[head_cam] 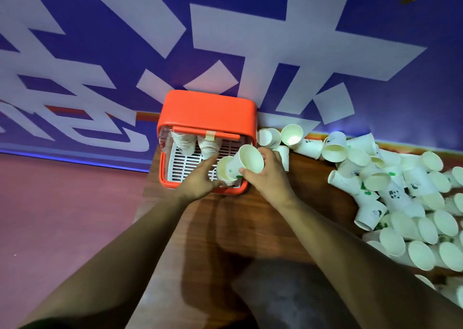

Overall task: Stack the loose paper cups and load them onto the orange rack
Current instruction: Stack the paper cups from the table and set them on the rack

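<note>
Orange rack (pixel 208 114): glossy moulded plastic, rounded corners, sat at the far left edge of the wooden surface (pixel 250 218), against a purple banner (pixel 375 15) with huge white block characters, cropped, so we couldn't read them. Inside it was a white slatted tray (pixel 179 164) with two stacks (pixel 185 142) of ribbed-looking nested rims leaning at the back. A strip of tan tape (pixel 210 135) sat on the front bar. The right hand (pixel 265 175) had its fingers wrapped round the upper cup (pixel 249 162), plain white paper, tapered, tilted with its mouth toward us and a green mark on its wall. Its base met the mouth of the lower cup (pixel 224 169) over the rack's front right corner. The left hand (pixel 196 179) lay along that cup's left side with the thumb near its base; we couldn't tell whether the fingers actually gripped. The loose cups (pixel 400 203) were heaped on their sides at right on the surface, some with a black panda print (pixel 394 194) and green splotches; we saw no legible text. Matte reddish floor (pixel 62 203) at left.
</note>
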Tool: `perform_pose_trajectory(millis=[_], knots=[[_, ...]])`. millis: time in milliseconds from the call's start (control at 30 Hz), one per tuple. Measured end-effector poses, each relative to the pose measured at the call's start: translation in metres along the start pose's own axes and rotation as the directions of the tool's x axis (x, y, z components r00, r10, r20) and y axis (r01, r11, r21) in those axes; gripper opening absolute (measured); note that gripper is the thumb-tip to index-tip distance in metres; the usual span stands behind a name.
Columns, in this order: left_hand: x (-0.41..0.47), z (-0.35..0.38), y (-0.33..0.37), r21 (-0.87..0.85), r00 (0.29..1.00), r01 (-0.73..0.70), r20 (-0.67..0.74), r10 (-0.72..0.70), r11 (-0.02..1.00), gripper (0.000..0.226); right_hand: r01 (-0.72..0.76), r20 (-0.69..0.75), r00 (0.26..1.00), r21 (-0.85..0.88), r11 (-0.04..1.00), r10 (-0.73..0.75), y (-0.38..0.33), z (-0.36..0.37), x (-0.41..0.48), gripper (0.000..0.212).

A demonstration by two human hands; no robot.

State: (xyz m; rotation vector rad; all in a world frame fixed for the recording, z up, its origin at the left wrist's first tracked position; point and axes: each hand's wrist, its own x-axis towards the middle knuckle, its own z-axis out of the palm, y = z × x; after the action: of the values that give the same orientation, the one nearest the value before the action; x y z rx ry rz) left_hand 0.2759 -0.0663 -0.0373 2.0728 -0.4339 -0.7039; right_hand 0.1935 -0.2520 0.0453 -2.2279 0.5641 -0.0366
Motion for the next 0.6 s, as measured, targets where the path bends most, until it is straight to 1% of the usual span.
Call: perform_pose_trajectory(millis=[133,167,267,333,467,533,600], knots=[[-0.009,-0.011,0.0,-0.23,0.992,0.082,-0.072,-0.101,0.97,0.043,0.044,0.038,0.998,-0.002,0.999,-0.044,0.0,0.021,0.001,0.07],[-0.01,-0.013,0.0,-0.266,0.99,0.094,-0.078,-0.119,0.959,0.038,0.07,0.048,0.996,-0.024,0.997,-0.069,0.001,0.025,0.001,0.071],[-0.01,-0.015,0.002,-0.342,0.993,0.082,-0.052,-0.106,0.936,0.043,0.154,0.095,0.985,-0.143,0.978,-0.141,0.002,0.038,0.003,0.075],[-0.007,-0.013,0.0,-0.344,0.997,0.06,-0.031,-0.075,0.937,0.045,0.159,0.152,0.98,-0.206,0.966,-0.128,0.003,0.044,0.006,0.078],[-0.005,-0.007,0.0,-0.262,1.0,0.003,-0.023,-0.009,0.965,0.038,0.117,0.296,0.954,-0.216,0.969,-0.049,0.009,0.05,0.015,0.082],[-0.005,-0.005,-0.003,-0.181,0.998,-0.052,-0.043,0.045,0.982,0.042,0.109,0.299,0.953,-0.221,0.969,-0.039,0.011,0.051,0.017,0.084],[-0.006,-0.005,-0.008,-0.134,0.995,-0.073,-0.079,0.063,0.988,0.045,0.067,0.269,0.963,-0.213,0.975,-0.007,0.012,0.053,0.02,0.088]])
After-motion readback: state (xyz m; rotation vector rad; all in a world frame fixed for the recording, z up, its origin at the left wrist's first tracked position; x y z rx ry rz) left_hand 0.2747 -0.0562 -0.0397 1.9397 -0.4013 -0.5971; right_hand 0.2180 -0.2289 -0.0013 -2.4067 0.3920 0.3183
